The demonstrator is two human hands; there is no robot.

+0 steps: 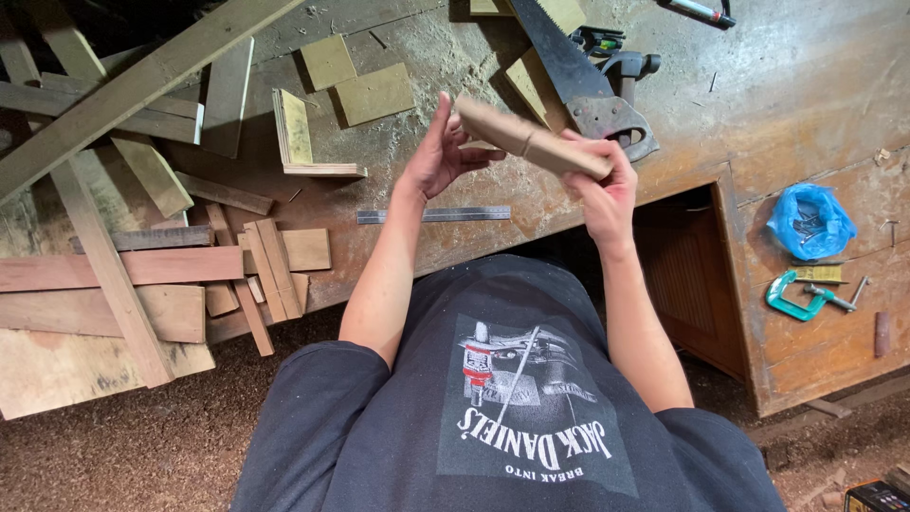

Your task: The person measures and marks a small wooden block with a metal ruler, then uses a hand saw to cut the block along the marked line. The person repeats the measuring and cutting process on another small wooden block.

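I hold a short, flat wooden block (531, 142) up over the workbench edge (474, 242). My right hand (602, 190) grips its right end from below, fingers wrapped around it. Fingertips and thumb of my left hand (441, 152) pinch its left end, palm turned toward the block. The block tilts down toward the right. My dark printed shirt fills the bottom of the view.
A handsaw (573, 76) lies on the bench behind the block, and a steel ruler (434, 215) lies near the edge. Plywood squares (374, 92) are beyond it, with planks and offcuts (265, 265) at left. At right are a blue bag (809, 220) and a green clamp (796, 299). Sawdust covers the floor.
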